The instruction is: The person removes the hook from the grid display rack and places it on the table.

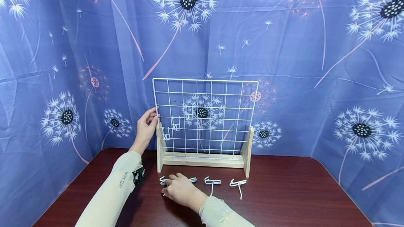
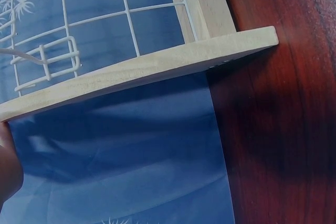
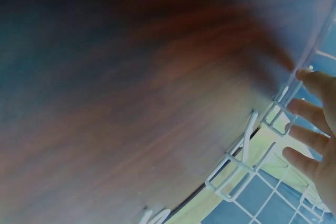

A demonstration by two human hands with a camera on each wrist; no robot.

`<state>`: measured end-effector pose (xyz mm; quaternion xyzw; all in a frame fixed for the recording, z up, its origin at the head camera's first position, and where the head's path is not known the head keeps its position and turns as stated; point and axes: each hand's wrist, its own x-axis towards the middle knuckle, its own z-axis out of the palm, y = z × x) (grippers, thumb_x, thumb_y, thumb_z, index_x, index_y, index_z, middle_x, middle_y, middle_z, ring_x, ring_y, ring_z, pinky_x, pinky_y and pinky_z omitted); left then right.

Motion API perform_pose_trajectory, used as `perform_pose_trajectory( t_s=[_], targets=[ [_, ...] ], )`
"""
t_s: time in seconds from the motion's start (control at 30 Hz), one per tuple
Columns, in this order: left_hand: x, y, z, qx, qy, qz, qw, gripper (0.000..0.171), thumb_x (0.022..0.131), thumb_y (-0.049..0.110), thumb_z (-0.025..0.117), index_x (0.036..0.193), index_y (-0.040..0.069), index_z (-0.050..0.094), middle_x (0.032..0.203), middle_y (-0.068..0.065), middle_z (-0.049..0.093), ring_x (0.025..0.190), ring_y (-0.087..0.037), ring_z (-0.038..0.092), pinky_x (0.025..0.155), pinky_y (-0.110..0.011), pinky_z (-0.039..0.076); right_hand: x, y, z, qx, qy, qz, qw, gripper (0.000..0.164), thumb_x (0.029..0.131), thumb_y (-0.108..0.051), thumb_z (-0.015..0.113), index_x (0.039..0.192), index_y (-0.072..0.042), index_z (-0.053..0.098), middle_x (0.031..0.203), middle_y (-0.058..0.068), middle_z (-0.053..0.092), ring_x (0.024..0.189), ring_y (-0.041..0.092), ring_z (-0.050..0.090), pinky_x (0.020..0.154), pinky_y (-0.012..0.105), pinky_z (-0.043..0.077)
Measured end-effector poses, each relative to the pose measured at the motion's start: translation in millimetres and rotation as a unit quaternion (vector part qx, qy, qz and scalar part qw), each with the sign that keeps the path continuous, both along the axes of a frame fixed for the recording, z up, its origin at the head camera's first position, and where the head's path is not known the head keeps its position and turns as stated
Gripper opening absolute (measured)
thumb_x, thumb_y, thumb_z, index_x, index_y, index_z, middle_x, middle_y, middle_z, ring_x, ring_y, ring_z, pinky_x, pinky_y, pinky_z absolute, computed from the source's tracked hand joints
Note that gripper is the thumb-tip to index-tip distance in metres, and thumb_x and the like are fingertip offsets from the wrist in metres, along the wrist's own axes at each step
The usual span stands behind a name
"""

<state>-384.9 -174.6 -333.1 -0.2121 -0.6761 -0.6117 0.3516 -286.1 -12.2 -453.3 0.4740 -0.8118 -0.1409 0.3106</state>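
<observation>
My left hand [image 1: 146, 129] grips the left edge of a white wire grid panel [image 1: 203, 80], just above the wooden side post [image 1: 159, 150] of its stand. In the left wrist view, only a bit of that hand shows at the left edge. Three white wire hooks [image 1: 175, 126] hang on the grid's left part in a rising diagonal. My right hand [image 1: 181, 189] reaches over the left end of a row of loose hooks [image 1: 238, 183] on the table, partly covering them. Its spread fingers [image 3: 310, 113] are at the leftmost hooks; a firm hold is not visible.
The dark red table [image 1: 284, 192] carries the stand, whose wooden crossbar [image 1: 203, 160] joins the two side posts. Blue curtains [image 1: 284, 52] with dandelion prints hang behind the table and along both sides.
</observation>
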Motion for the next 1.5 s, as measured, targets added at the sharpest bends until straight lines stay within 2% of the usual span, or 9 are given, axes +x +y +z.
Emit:
perform_pose_trajectory(
  t_s=[0.37,0.67,0.97,1.27,1.5],
  targets=[
    [0.3,-1,-0.6,0.003,-0.006,-0.002,1.0,0.033,0.084,-0.008,0.052,0.116,-0.006,0.053,0.092,-0.033,0.055,0.08,-0.046,0.05,0.057,-0.014,0.041,1.7,-1,0.2,0.017,0.005,0.004,1.0,0.013,0.08,-0.04,0.056,0.086,-0.038,0.068,0.087,-0.017,0.06,0.087,0.007,0.053,0.066,0.023,0.041],
    [0.7,0,0.5,0.007,-0.013,-0.005,0.9999,0.033,0.084,-0.008,0.051,0.116,-0.005,0.053,0.092,-0.032,0.056,0.081,-0.049,0.049,0.058,-0.014,0.041,3.4,1,2.4,0.024,-0.007,0.005,1.0,0.014,0.082,-0.039,0.055,0.086,-0.036,0.068,0.094,-0.017,0.061,0.09,0.008,0.053,0.069,0.023,0.042],
    [0.3,0,0.7,0.001,-0.008,-0.002,1.0,0.032,0.084,-0.008,0.051,0.116,-0.006,0.053,0.092,-0.033,0.055,0.08,-0.047,0.05,0.056,-0.014,0.04,6.2,7,11.8,0.016,0.002,0.035,0.999,0.017,0.083,-0.035,0.055,0.094,-0.035,0.067,0.101,-0.014,0.062,0.098,0.008,0.055,0.077,0.024,0.044],
    [1.0,-1,-0.4,0.003,-0.002,-0.003,1.0,0.032,0.083,-0.008,0.052,0.115,-0.007,0.053,0.091,-0.033,0.055,0.08,-0.048,0.049,0.055,-0.014,0.04,6.4,12,15.8,0.013,-0.02,0.063,0.998,0.022,0.083,-0.032,0.055,0.103,-0.029,0.065,0.107,-0.011,0.06,0.103,0.01,0.054,0.086,0.025,0.041],
    [-0.2,-1,0.0,0.002,-0.001,0.001,1.0,0.032,0.083,-0.008,0.052,0.116,-0.006,0.054,0.091,-0.032,0.055,0.08,-0.047,0.05,0.056,-0.014,0.04,4.2,17,24.8,-0.003,-0.018,0.083,0.996,0.025,0.082,-0.033,0.057,0.105,-0.026,0.064,0.108,-0.009,0.061,0.102,0.01,0.054,0.088,0.025,0.04]
  ],
)
